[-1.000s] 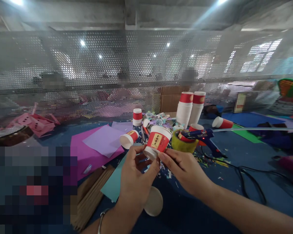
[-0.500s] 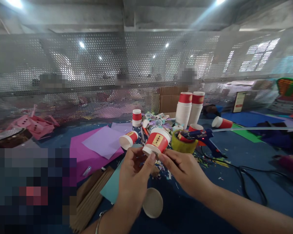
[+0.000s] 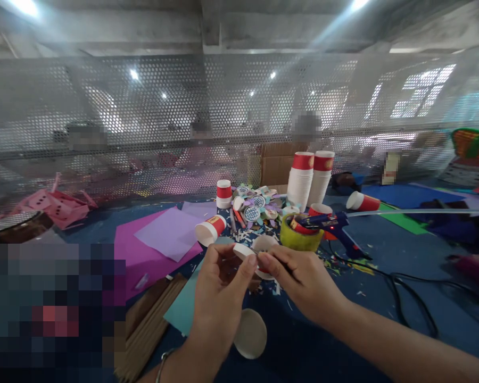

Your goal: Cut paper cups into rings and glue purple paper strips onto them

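My left hand [image 3: 223,287] is closed on a white round paper-cup base [image 3: 244,251], gripping it between thumb and fingers. Pinched together right beside it, my right hand [image 3: 303,276] has its thumb and fingertips at the base's edge; whatever they hold is too small or hidden to make out. Behind these fingers, partly covered, is a red and white paper cup [image 3: 265,243], its pale round end showing. A flat, pale round disc [image 3: 250,333] lies on the blue table below my hands. To the left, another red and white paper cup [image 3: 211,230] rests on its side.
Stacked paper cups [image 3: 301,183] stand at the back. A glue gun [image 3: 331,226] rests on a yellow roll [image 3: 299,239], its cable running right. Decorated round pieces [image 3: 259,205] lie heaped behind my hands. Purple paper [image 3: 163,231] and brown strips [image 3: 154,324] lie left.
The red cup body has come away from the white base in my left hand and dropped lower, behind my right fingers. Both hands stay in nearly the same place.
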The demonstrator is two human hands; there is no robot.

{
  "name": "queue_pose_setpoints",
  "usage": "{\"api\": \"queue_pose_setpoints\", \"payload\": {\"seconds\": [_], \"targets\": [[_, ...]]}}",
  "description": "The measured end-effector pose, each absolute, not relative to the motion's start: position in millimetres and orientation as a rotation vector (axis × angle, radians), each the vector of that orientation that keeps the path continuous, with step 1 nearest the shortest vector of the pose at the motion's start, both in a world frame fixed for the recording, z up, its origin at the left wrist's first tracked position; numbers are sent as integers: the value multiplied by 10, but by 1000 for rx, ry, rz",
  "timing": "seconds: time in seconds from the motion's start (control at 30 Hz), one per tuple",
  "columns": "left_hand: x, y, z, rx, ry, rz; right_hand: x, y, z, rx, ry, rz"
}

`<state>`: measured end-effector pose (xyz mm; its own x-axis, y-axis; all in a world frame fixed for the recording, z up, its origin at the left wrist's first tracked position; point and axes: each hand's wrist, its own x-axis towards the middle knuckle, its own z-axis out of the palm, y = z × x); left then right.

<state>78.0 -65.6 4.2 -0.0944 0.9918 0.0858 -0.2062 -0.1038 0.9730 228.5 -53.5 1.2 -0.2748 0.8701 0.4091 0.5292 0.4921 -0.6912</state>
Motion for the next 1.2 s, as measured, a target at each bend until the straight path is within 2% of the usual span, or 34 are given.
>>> {"api": "queue_pose_setpoints", "payload": {"seconds": [1.2], "targets": [[708,-620,7,1439,1169,1428,2299,-541,31,-1154,-1980,519]]}}
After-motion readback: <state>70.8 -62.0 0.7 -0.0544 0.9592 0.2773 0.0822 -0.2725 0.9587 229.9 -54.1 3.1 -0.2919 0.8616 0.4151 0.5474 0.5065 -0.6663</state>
